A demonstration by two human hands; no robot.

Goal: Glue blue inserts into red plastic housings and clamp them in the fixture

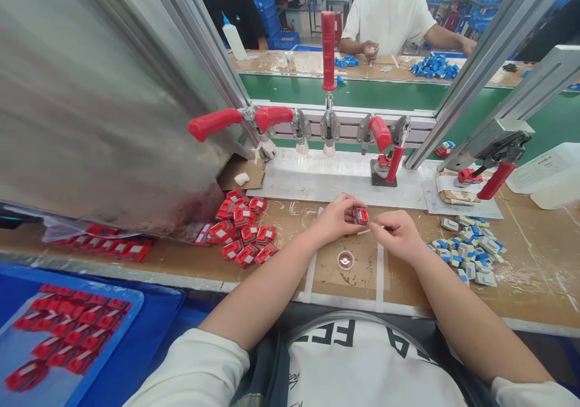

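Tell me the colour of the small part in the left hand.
Red with a pale patch: the small part, pinched in the left hand, head view.

— What is seen on the brown workbench (534, 262)?
— A heap of red parts (242, 229) is piled at the left, blue-and-grey parts (471, 247) are scattered at the right.
— And between them?
— A small clear dish (345, 259) is set near the front edge; a white plate (335, 177) is laid farther back.

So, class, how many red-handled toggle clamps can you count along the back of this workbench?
6. One far-left red-handled toggle clamp, a second, one upright, a fourth, a fifth angled down, and a sixth at the right. Others may be hidden.
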